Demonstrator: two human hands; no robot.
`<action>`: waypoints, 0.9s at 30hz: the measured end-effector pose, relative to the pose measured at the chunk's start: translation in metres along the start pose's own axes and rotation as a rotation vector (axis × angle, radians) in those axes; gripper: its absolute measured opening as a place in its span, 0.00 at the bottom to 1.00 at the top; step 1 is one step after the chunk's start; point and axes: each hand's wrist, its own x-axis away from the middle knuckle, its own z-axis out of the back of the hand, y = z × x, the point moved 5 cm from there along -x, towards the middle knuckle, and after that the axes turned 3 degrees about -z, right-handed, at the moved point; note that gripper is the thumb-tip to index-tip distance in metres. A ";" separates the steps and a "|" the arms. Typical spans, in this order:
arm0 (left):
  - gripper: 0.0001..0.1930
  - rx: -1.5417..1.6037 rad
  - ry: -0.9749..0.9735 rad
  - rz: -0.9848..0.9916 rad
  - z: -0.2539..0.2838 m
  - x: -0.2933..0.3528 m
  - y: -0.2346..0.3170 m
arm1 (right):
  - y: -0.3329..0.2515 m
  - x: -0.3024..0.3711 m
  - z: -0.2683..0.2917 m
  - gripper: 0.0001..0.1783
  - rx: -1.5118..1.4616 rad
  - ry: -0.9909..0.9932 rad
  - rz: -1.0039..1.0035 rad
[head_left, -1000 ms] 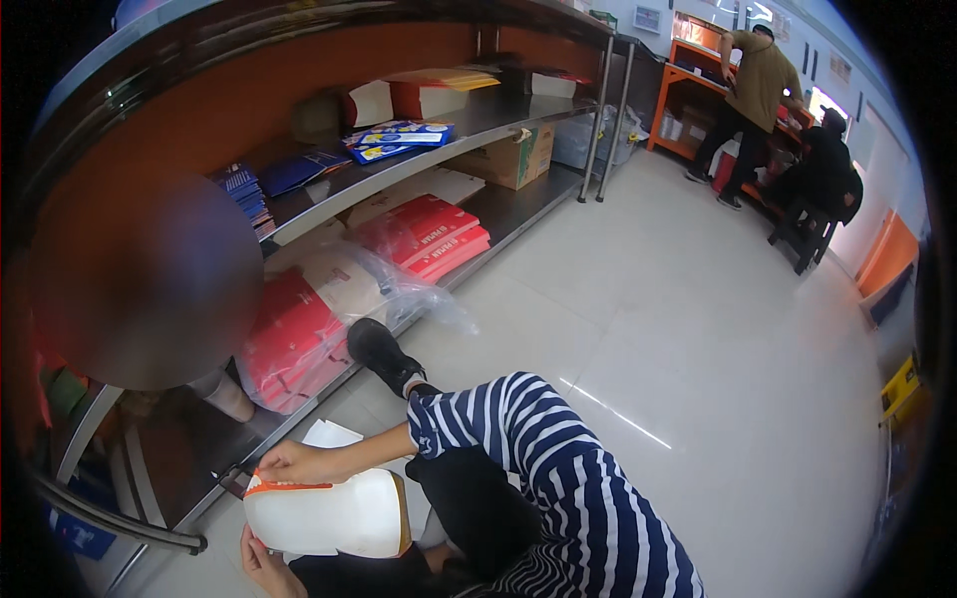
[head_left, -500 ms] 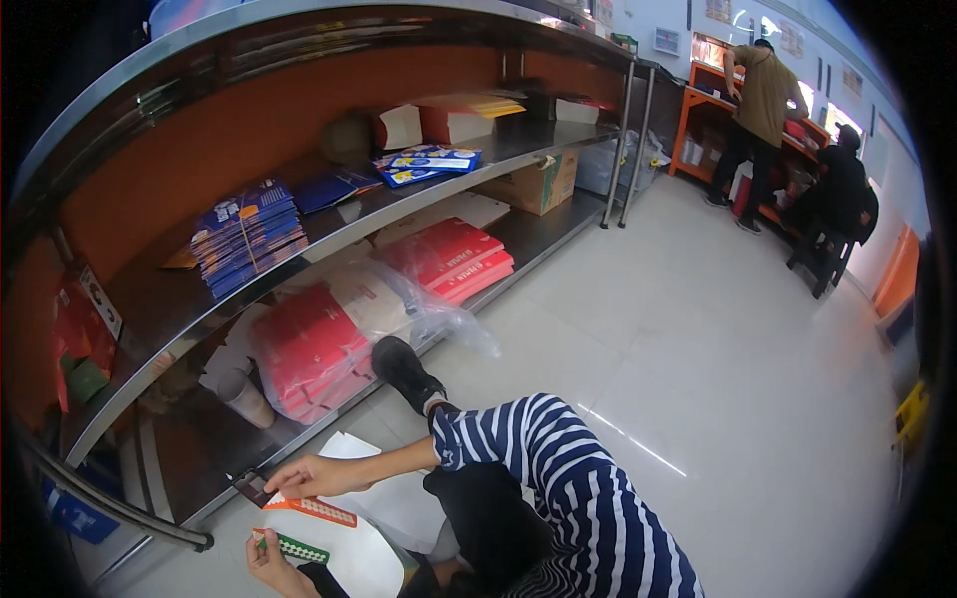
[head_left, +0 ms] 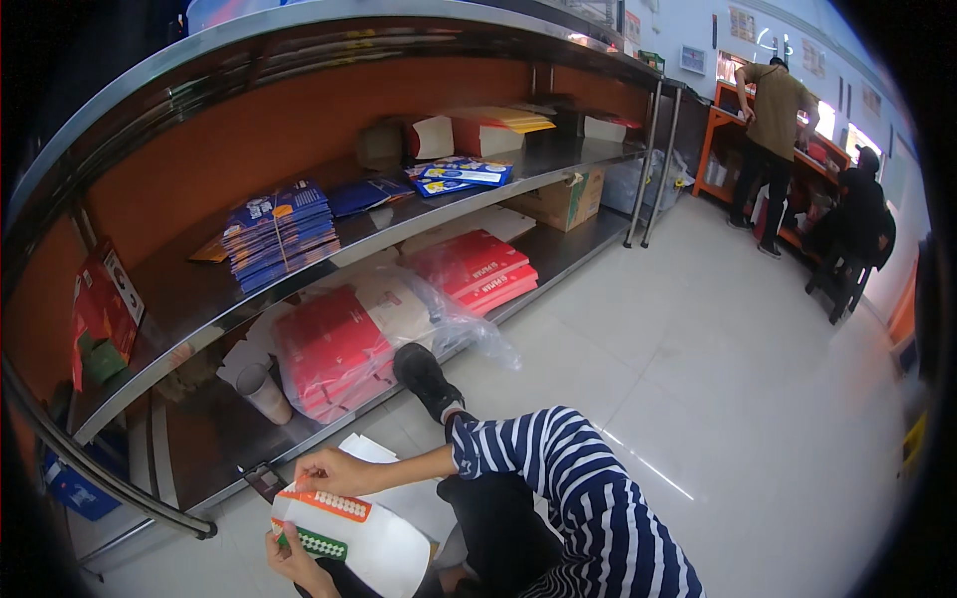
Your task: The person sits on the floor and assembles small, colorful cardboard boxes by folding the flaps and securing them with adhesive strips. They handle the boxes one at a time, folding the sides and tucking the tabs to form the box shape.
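Note:
A white paperboard piece with an orange patterned strip and a green patterned strip lies over my lap, close to the floor. My right hand pinches its far corner at the end of the orange strip. Closed on the near corner, beside the green strip, is my left hand. More white sheets rest under and behind the piece, partly hidden by my right forearm. Just beyond my right fingers is a small dark flat object whose kind I cannot make out.
A metal shelf rack runs along the left. It holds a tied stack of blue cartons, red bundles in clear plastic, a paper cup and a cardboard box. Two people are at an orange bench at far right.
The whole view has shifted, so the shelf and my hands appear farther right. The orange and green strips now face up more fully. Both hands keep their grip on the paperboard.

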 end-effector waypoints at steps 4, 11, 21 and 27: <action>0.09 -0.092 0.102 -0.146 0.003 0.004 0.012 | -0.001 0.000 -0.007 0.10 -0.265 -0.063 0.083; 0.13 0.142 -0.046 -0.012 -0.004 0.007 -0.001 | 0.017 -0.005 0.014 0.09 -0.137 0.048 0.021; 0.09 -0.293 -0.044 -0.084 0.063 0.028 0.015 | 0.005 0.014 0.015 0.24 -0.009 -0.219 -0.251; 0.11 -0.685 0.386 0.004 0.236 0.086 0.098 | -0.007 0.020 0.002 0.19 -0.045 -0.208 -0.275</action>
